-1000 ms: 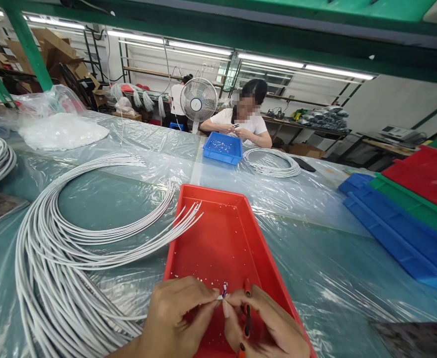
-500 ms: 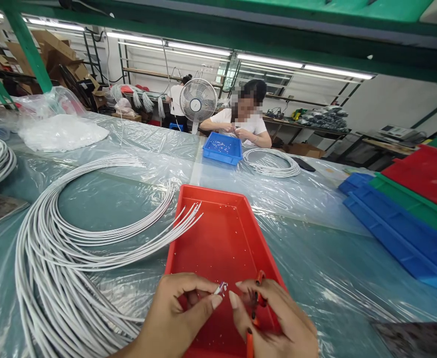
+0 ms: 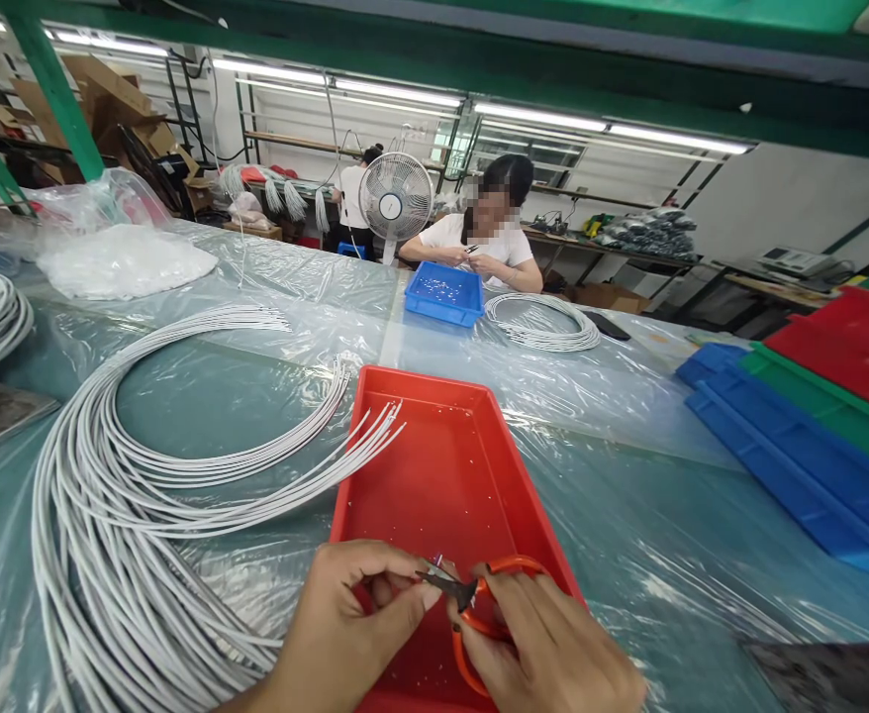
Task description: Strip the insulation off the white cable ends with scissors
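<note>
Our left hand (image 3: pixel 356 614) pinches a white cable end (image 3: pixel 438 561) between thumb and finger; our right hand (image 3: pixel 557 634) is curled around orange-handled scissors (image 3: pixel 464 594), above the red tray (image 3: pixel 434 475).

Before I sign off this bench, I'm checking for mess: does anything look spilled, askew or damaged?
Mildly untidy: white specks lie scattered in the red tray, like loose scraps. Some cable ends jut over the tray's left wall, while others lie outside it. Nothing looks clearly damaged.
</note>
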Tool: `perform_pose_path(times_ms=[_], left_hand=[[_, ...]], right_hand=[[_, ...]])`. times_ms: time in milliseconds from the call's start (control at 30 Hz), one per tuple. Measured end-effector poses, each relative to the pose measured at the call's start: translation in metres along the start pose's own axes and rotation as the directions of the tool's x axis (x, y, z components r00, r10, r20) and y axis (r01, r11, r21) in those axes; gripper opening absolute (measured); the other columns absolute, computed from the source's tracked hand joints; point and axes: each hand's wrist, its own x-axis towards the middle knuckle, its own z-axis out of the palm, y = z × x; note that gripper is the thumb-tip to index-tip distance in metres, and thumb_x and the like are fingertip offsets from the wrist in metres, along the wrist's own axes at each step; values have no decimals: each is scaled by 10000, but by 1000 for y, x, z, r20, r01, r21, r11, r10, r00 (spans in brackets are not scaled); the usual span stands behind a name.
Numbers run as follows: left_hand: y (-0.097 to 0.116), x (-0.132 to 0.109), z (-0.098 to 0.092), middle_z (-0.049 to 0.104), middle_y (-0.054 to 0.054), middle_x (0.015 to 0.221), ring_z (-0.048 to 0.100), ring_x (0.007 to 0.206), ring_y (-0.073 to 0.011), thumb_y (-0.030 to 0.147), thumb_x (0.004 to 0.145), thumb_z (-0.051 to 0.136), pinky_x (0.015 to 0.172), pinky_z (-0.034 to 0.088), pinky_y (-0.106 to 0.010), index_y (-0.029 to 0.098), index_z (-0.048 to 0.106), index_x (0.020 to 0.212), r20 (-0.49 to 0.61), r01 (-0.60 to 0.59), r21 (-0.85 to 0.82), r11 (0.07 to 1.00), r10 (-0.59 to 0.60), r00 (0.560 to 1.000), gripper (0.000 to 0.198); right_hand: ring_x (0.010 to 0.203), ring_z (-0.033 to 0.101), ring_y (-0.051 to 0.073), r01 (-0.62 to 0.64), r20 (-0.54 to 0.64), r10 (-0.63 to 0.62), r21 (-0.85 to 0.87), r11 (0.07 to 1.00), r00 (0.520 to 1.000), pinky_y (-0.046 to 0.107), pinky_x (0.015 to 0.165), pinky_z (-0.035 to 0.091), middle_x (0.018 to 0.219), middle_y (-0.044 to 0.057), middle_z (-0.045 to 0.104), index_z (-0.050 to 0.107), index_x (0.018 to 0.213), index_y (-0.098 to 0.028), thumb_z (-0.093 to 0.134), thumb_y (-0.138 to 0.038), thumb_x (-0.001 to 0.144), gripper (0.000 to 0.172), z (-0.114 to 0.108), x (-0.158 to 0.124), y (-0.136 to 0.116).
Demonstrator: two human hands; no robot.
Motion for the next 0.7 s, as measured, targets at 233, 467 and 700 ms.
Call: perform_pose_path(times_ms=[233,467,700], left_hand=[[-1,1,0,628,-22,519,421,433,-76,175,689,627,420,352,-166,117,681,606,-27,-21,34,999,22,999,115],[0,0,0,624,-28,514,439,442,-88,173,696,626,424,349,-175,114,681,603,-33,-38,102,994,42,999,123],[-1,0,-1,645,-36,534,479,462,-105,173,711,625,447,373,-185,131,700,625,-28,-102,151,983,107,994,121]], right_hand=[[472,549,154,8,5,-8,-45,999,1000,266,513,350,529,16,642,605,736,-132,517,-249,832,175,1,0,1],[470,547,158,41,15,-40,-54,998,999,270,519,349,520,18,634,608,744,-124,505,-274,846,208,2,0,2],[488,548,156,-6,41,7,-11,1000,999,263,518,337,528,16,636,610,726,-133,496,-292,853,233,4,-2,2]])
